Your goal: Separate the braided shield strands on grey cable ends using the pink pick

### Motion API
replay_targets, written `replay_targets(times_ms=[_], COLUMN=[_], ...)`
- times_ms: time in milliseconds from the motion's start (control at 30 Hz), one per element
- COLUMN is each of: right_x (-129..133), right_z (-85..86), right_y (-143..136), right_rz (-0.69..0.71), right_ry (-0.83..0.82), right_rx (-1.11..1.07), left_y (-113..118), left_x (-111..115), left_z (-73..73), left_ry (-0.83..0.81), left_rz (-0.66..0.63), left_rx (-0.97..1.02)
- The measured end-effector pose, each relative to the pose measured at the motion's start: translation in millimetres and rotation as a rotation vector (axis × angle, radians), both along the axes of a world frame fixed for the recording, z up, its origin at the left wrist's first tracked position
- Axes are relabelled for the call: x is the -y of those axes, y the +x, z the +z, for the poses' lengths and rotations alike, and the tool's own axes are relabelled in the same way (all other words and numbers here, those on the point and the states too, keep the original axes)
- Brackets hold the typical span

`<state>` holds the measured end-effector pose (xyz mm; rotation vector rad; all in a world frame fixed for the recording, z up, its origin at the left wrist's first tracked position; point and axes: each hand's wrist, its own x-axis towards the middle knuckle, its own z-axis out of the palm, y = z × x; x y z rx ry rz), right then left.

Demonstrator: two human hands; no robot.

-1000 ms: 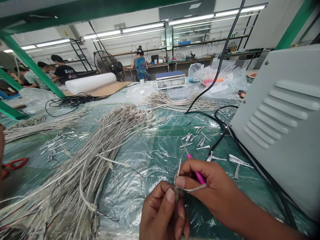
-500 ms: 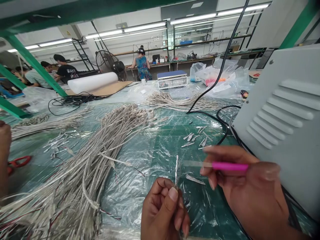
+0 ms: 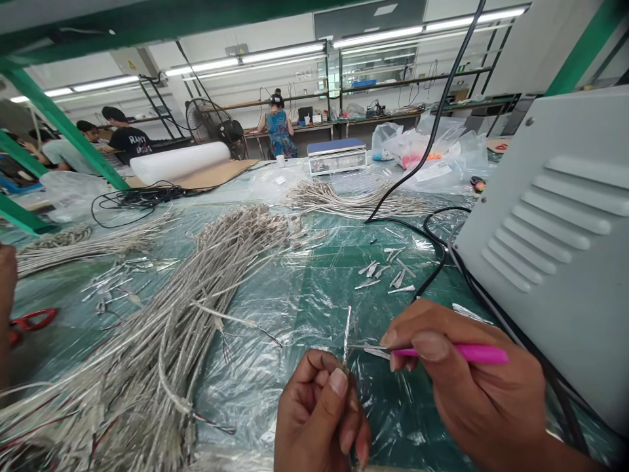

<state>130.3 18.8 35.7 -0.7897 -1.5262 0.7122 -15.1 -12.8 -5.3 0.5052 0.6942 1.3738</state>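
My left hand [image 3: 322, 413] pinches a cable between thumb and fingers, and its foil-wrapped end [image 3: 348, 331] stands up from the grip. My right hand [image 3: 472, 373] is closed around a slim pink-handled knife [image 3: 479, 354]. The knife's thin metal blade points left, its tip at or very close to the lower part of the foil; whether they touch I cannot tell. Beneath the blade lies a foil scrap [image 3: 376, 353], partly covered by my right fingers. A big bundle of braided cables [image 3: 216, 282] spreads over the plastic-covered table to the left.
Foil scraps [image 3: 396, 275] lie beyond my hands. A grey vented machine [image 3: 555, 229] stands at right, with a black cord [image 3: 432, 144] near it. Red-handled scissors [image 3: 34, 319] and another person's hand [image 3: 6, 275] are at far left. More cables [image 3: 344, 200] lie behind.
My right hand has turned and closed more firmly round the knife, bringing the blade left and down to the foil. A foil strip now shows beside the machine. My left hand stays nearly still.
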Motion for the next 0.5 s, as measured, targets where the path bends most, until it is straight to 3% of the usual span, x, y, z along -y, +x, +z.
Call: replay_targets(times_ms=[500], right_x=[0.5], right_z=[-2.6], right_y=[-0.5], right_rz=[-0.017], right_ry=[-0.013], right_rx=[-0.029], left_y=[0.0], left_x=[0.7], left_z=[1.2], left_ry=[-0.008], left_rz=[-0.002], left_rx=[-0.010])
